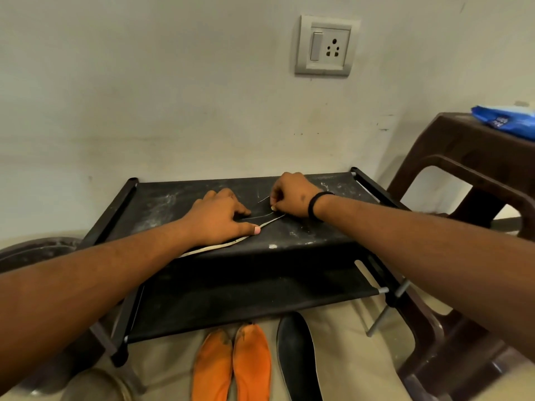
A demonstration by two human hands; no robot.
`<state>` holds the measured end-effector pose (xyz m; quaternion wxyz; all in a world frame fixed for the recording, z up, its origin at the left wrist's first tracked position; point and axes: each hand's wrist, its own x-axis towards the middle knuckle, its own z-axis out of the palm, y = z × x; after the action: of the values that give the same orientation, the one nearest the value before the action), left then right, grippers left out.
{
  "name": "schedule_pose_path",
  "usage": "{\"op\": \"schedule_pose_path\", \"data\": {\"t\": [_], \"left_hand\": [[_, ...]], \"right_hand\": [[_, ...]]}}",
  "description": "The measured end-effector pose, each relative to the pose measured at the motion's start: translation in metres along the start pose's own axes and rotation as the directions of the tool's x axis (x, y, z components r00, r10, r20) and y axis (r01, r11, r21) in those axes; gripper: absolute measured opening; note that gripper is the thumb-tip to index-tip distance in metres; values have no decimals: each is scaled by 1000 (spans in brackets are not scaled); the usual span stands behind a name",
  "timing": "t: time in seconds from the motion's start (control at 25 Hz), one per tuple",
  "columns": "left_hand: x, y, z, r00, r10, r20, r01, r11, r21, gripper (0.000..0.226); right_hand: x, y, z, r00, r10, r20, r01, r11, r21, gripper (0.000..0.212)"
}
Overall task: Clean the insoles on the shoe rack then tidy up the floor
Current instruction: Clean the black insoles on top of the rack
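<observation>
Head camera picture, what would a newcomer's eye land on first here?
Two hands meet on the top shelf of the dusty black fabric shoe rack: the left hand presses a flat black insole with a pale edge, the right hand pinches its far end. Two bright orange insoles lie on the floor below.

Home interior, likely an entry or utility corner. Scuffed whitewashed wall [173,96] with domestic switch-and-socket plate [324,45]; low fabric shoe rack [312,233] against it; brown plastic chair [469,180] beside; loose insoles [231,363] on beige floor [341,322].
</observation>
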<state>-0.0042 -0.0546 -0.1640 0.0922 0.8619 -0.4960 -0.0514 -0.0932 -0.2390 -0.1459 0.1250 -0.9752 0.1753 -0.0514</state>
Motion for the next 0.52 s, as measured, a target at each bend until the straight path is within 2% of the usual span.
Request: {"op": "schedule_pose_path", "data": {"t": [0.08,0.16,0.32,0.4,0.52], "left_hand": [[0,1,-1,1000,7,10,-7,1000,0,60],[-1,2,-5,999,7,50,-7,1000,7,61],[-8,2,-14,991,-92,99,79,989,128,66],[-9,4,-12,988,-119,95,100,979,177,67],[-11,2,-8,990,-111,84,102,990,101,66]], "right_hand": [[-7,-11,1,992,-72,107,73,997,-4,8],[-7,-8,-5,988,-70,138,79,995,-66,10],[4,9,-4,996,69,-54,-79,976,-205,9],[9,3,6,990,95,-106,-108,987,-120,9],[6,-18,14,1000,3,-7,-3,1000,21,11]]}}
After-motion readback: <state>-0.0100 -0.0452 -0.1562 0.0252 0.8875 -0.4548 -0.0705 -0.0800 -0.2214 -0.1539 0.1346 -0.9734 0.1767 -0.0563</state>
